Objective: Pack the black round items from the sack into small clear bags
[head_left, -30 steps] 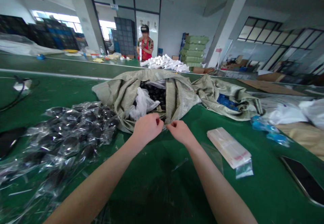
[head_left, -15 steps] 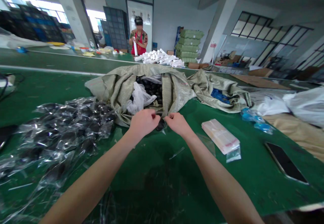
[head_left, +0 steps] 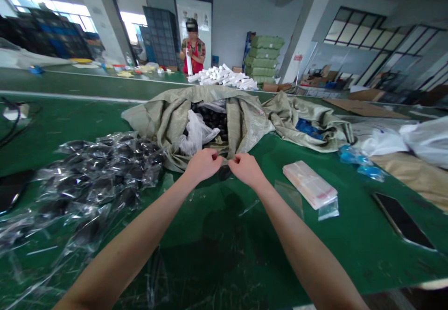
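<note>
My left hand (head_left: 204, 164) and my right hand (head_left: 245, 169) face each other in front of the sack, fingers pinched on the two sides of a small clear plastic bag. Inside the bag, between and just below my fingertips, hangs a dark rounded piece (head_left: 225, 173); its exact kind does not show. Behind my hands, an open woven sack (head_left: 245, 118) holds many black rounded pieces (head_left: 214, 118) and a crumpled white plastic bag (head_left: 196, 132). To the left lies a heap of black pieces wrapped in clear bags (head_left: 105, 160). A stack of flat clear bags (head_left: 310, 185) rests right of my right hand.
A phone (head_left: 404, 221) lies at the right, and a dark glossy object (head_left: 14, 191) at the far left. A second sack (head_left: 336, 135) with blue pieces stands behind right. Across the green table (head_left: 224, 254), a person (head_left: 192, 51) handles a white tube near piled white tubes (head_left: 224, 76).
My hands stay pinched on the bag, and the dark piece sits slightly lower beneath my fingers. The whole view has shifted a little.
</note>
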`<state>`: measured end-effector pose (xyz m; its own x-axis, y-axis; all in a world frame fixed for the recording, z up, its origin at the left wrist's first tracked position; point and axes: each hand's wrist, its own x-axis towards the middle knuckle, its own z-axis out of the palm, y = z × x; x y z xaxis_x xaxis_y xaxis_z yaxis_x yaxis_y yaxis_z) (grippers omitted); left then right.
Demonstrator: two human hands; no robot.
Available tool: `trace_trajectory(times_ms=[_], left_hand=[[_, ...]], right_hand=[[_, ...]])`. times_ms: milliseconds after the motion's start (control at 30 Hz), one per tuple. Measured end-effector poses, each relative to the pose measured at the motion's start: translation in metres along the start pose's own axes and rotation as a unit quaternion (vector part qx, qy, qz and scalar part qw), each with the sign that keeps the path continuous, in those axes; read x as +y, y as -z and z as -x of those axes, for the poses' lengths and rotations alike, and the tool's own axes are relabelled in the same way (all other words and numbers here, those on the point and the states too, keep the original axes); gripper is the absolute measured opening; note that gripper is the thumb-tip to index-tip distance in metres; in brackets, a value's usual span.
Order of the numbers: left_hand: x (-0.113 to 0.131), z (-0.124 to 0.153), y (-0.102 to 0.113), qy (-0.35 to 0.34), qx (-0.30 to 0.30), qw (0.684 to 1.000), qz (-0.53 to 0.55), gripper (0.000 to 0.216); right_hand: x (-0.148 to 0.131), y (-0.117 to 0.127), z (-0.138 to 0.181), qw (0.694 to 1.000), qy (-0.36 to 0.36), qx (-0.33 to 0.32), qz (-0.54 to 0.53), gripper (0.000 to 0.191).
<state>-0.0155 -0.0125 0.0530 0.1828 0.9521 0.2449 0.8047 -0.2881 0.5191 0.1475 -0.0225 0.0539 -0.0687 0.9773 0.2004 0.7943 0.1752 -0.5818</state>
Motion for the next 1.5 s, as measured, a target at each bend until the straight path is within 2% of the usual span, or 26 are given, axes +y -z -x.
trace_trajectory(times_ms=[167,300,367,467,533,600,667,767,833,967,1033,1200,1300,1500], left_hand=[[-0.004,-0.003,0.006,0.007,-0.002,0.999,0.041,0.027],[-0.010,-0.007,-0.001,0.019,-0.032,0.999,0.033,0.026],[-0.013,-0.009,-0.006,0.026,-0.044,0.998,0.026,0.026],[-0.017,-0.012,-0.008,0.022,-0.048,0.998,0.017,0.028],[-0.018,-0.012,-0.007,0.015,-0.046,0.999,0.015,0.029],[-0.018,-0.012,-0.007,0.015,-0.048,0.999,0.017,0.029],[-0.018,-0.012,-0.007,0.017,-0.050,0.998,0.022,0.029],[-0.018,-0.013,-0.006,0.022,-0.052,0.998,0.026,0.028],[-0.018,-0.013,-0.005,0.028,-0.050,0.998,0.030,0.026],[-0.017,-0.013,0.001,0.050,-0.031,0.996,0.071,0.024],[-0.016,-0.012,0.004,0.058,-0.027,0.993,0.097,0.024],[-0.012,-0.010,0.006,0.027,-0.032,0.993,0.107,0.024],[-0.014,-0.011,0.005,0.019,-0.051,0.995,0.084,0.025],[-0.018,-0.010,0.008,0.015,-0.078,0.994,0.070,0.028]], right_hand=[[0.008,0.004,-0.002,0.998,-0.025,-0.045,-0.028,0.028],[0.019,-0.003,-0.005,0.996,0.004,-0.084,-0.016,0.028],[0.023,-0.003,-0.006,0.996,0.062,-0.060,-0.028,0.032],[0.024,0.003,-0.004,0.980,0.191,-0.024,-0.055,0.036],[0.023,0.009,-0.002,0.966,0.251,-0.039,-0.052,0.033],[0.022,0.011,-0.001,0.958,0.276,-0.072,-0.034,0.028],[0.023,0.008,0.000,0.956,0.278,-0.097,-0.009,0.026],[0.025,-0.002,-0.001,0.959,0.264,-0.099,0.020,0.015],[0.024,-0.005,-0.002,0.959,0.273,-0.078,0.018,0.006],[0.015,0.000,0.000,0.948,0.316,-0.018,-0.001,0.004],[0.011,0.006,0.003,0.947,0.322,-0.014,0.004,0.003],[0.005,0.019,0.004,0.941,0.337,-0.013,0.028,0.006],[0.004,0.021,0.003,0.938,0.343,-0.034,0.030,0.006],[0.009,0.009,0.010,0.958,0.284,-0.021,-0.031,0.021]])
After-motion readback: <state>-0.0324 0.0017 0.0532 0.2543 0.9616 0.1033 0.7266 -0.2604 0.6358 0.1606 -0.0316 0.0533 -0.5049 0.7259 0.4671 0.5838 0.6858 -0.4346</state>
